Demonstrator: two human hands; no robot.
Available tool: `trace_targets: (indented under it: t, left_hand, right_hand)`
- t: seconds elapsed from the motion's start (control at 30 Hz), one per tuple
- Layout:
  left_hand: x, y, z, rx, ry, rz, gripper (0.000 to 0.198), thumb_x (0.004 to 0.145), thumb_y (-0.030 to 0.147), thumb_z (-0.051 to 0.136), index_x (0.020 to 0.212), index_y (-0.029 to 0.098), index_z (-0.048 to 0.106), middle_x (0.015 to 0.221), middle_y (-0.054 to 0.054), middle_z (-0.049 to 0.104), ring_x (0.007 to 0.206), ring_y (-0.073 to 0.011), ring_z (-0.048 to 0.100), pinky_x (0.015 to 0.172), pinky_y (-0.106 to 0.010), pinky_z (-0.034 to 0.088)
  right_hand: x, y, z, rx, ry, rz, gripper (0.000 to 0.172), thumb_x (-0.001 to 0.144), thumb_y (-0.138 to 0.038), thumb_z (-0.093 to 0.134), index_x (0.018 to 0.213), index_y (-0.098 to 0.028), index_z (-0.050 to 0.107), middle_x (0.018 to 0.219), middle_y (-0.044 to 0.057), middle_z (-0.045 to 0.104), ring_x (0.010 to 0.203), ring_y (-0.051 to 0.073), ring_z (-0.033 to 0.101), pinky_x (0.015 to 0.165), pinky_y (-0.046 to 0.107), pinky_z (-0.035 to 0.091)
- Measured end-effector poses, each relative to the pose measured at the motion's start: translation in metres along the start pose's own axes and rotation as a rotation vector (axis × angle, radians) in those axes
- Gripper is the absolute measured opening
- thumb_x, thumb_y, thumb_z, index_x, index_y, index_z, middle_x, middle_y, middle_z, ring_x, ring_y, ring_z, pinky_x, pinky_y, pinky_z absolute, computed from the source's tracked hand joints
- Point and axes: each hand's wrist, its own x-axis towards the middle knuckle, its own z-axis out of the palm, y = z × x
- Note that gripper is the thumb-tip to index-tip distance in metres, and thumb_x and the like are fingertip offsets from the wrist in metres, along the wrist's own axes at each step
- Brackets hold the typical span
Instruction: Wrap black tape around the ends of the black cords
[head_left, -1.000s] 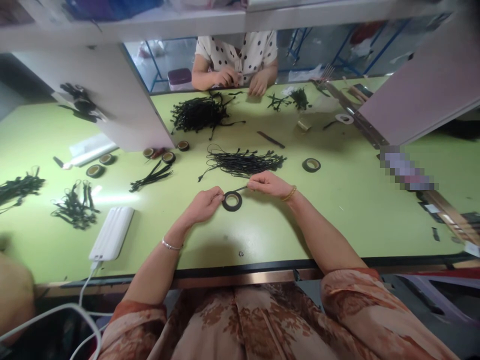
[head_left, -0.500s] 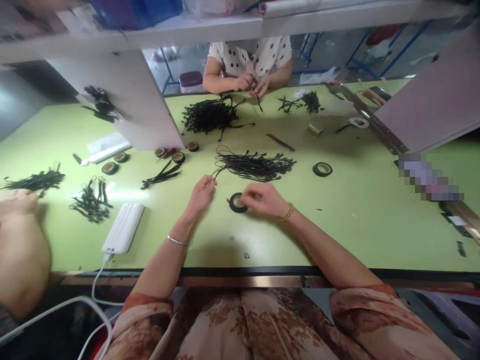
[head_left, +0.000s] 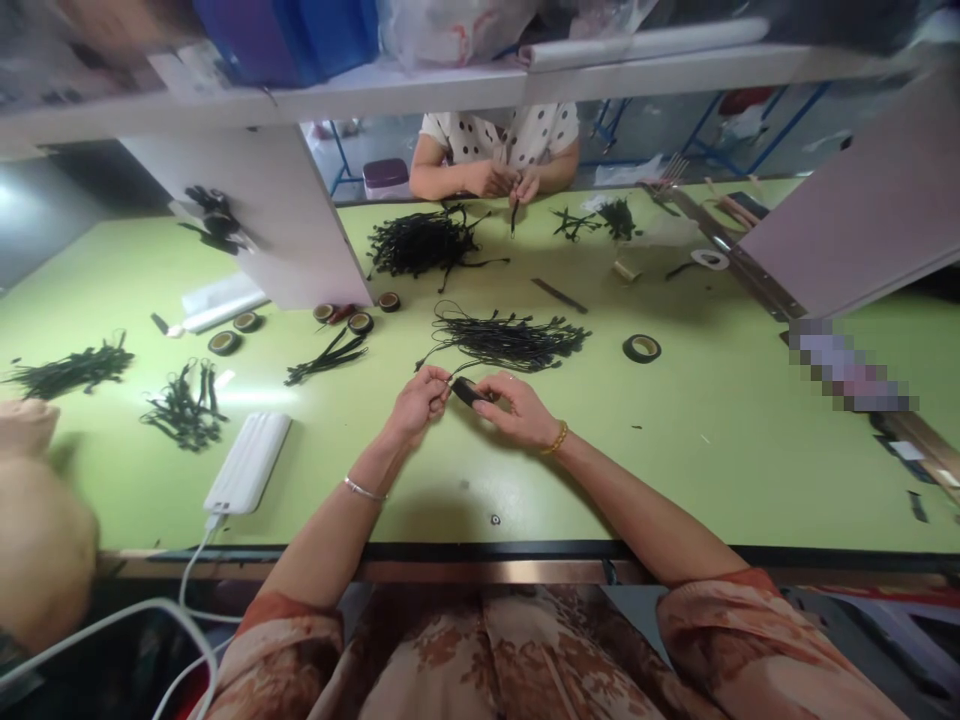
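My right hand [head_left: 517, 408] grips a roll of black tape [head_left: 469, 391], tilted up off the table. Close beside it, my left hand [head_left: 422, 402] pinches a thin black cable [head_left: 442, 357], its fingertips near the roll's edge. Whether the tape's loose end touches the cable is too small to tell. Just beyond both hands lies a bundle of black cables [head_left: 517, 340] with small plugs at the right end. Another roll of black tape [head_left: 642, 348] lies flat to the right.
Across the green table [head_left: 675, 450] a co-worker's hands [head_left: 510, 182] handle a black strip beside a cable pile [head_left: 424, 240]. A white power bank [head_left: 249, 462] lies at left, near another person's arm [head_left: 45, 530]. Upright panels [head_left: 255, 220] and an overhead shelf [head_left: 450, 75] bound the space.
My right hand has picked the tape roll up off the table and brought it, tilted, to my left hand. My left hand has shifted slightly right, still pinching the cable.
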Motion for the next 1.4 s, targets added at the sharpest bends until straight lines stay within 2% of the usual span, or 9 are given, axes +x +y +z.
trace_targets:
  t: [0.27, 0.33, 0.43, 0.53, 0.67, 0.93, 1.13, 1.27, 1.4]
  left_hand:
    - [0.0, -0.003, 0.003, 0.029, 0.033, 0.025, 0.014, 0.069, 0.02, 0.055, 0.081, 0.019, 0.048, 0.055, 0.008, 0.043, 0.042, -0.0034, 0.025, 0.042, -0.017, 0.015]
    - [-0.001, -0.002, 0.003, 0.046, 0.025, 0.036, 0.015, 0.072, 0.026, 0.057, 0.079, 0.019, 0.047, 0.056, 0.007, 0.043, 0.042, -0.0034, 0.024, 0.043, -0.018, 0.015]
    - [-0.002, -0.002, 0.003, 0.067, -0.004, 0.073, 0.028, 0.079, 0.043, 0.059, 0.077, 0.018, 0.046, 0.058, 0.006, 0.043, 0.044, -0.0035, 0.025, 0.044, -0.019, 0.015]
    - [-0.003, -0.004, 0.002, 0.131, -0.003, 0.115, 0.038, 0.078, 0.051, 0.062, 0.074, 0.018, 0.046, 0.059, 0.006, 0.042, 0.047, -0.0044, 0.027, 0.046, -0.02, 0.017]
    - [-0.001, -0.009, 0.001, 0.22, 0.028, 0.129, 0.034, 0.076, 0.045, 0.067, 0.074, 0.018, 0.046, 0.053, 0.008, 0.037, 0.048, -0.0058, 0.028, 0.048, -0.021, 0.019]
    - [-0.003, -0.005, 0.006, 0.184, 0.098, 0.063, 0.018, 0.077, 0.026, 0.057, 0.07, 0.019, 0.043, 0.052, 0.008, 0.034, 0.045, -0.0051, 0.026, 0.046, -0.022, 0.017]
    - [-0.007, -0.005, 0.011, 0.104, 0.071, 0.062, 0.021, 0.074, 0.025, 0.059, 0.084, 0.023, 0.041, 0.051, 0.012, 0.032, 0.043, -0.0059, 0.025, 0.045, -0.021, 0.014]
    - [-0.003, -0.013, 0.008, 0.239, 0.014, 0.236, 0.018, 0.078, 0.03, 0.058, 0.088, 0.021, 0.046, 0.056, 0.01, 0.039, 0.05, -0.0075, 0.033, 0.052, -0.021, 0.027]
    - [-0.002, -0.021, 0.006, 0.517, 0.047, 0.392, 0.013, 0.083, 0.031, 0.055, 0.087, 0.019, 0.052, 0.073, 0.004, 0.053, 0.064, -0.0095, 0.045, 0.064, -0.023, 0.036]
  right_hand:
    - [0.002, -0.002, 0.01, -0.006, 0.011, 0.022, 0.017, 0.086, -0.034, 0.055, 0.076, -0.02, 0.058, 0.074, 0.003, 0.062, 0.074, 0.018, 0.049, 0.069, 0.031, 0.037]
    - [0.002, -0.002, 0.012, 0.015, 0.015, 0.036, 0.018, 0.085, -0.035, 0.055, 0.075, -0.02, 0.057, 0.074, 0.003, 0.062, 0.073, 0.018, 0.049, 0.068, 0.031, 0.037]
    - [0.003, -0.002, 0.014, 0.029, 0.017, 0.06, 0.02, 0.085, -0.035, 0.054, 0.073, -0.02, 0.055, 0.073, 0.003, 0.06, 0.07, 0.017, 0.048, 0.068, 0.031, 0.036]
    - [0.004, -0.002, 0.015, 0.033, 0.013, 0.084, 0.021, 0.085, -0.037, 0.054, 0.074, -0.019, 0.054, 0.073, 0.003, 0.06, 0.069, 0.017, 0.047, 0.066, 0.03, 0.036]
    - [0.004, -0.002, 0.016, 0.042, -0.001, 0.095, 0.021, 0.085, -0.038, 0.054, 0.074, -0.019, 0.054, 0.072, 0.002, 0.059, 0.068, 0.016, 0.047, 0.065, 0.03, 0.035]
    - [0.003, 0.001, 0.024, 0.037, 0.017, 0.079, 0.018, 0.083, -0.035, 0.055, 0.075, -0.019, 0.056, 0.073, 0.002, 0.061, 0.068, 0.016, 0.048, 0.067, 0.03, 0.036]
    - [0.0, 0.0, 0.029, 0.023, 0.057, 0.073, 0.016, 0.084, -0.034, 0.057, 0.077, -0.02, 0.06, 0.074, 0.003, 0.064, 0.068, 0.017, 0.051, 0.067, 0.03, 0.038]
    - [-0.002, 0.004, 0.029, 0.016, 0.086, 0.078, 0.015, 0.084, -0.033, 0.057, 0.08, -0.019, 0.062, 0.078, 0.004, 0.067, 0.072, 0.018, 0.054, 0.07, 0.031, 0.04]
    - [-0.002, 0.007, 0.027, -0.036, 0.098, 0.086, 0.018, 0.084, -0.036, 0.058, 0.078, -0.019, 0.061, 0.077, 0.005, 0.066, 0.073, 0.019, 0.054, 0.071, 0.032, 0.04]
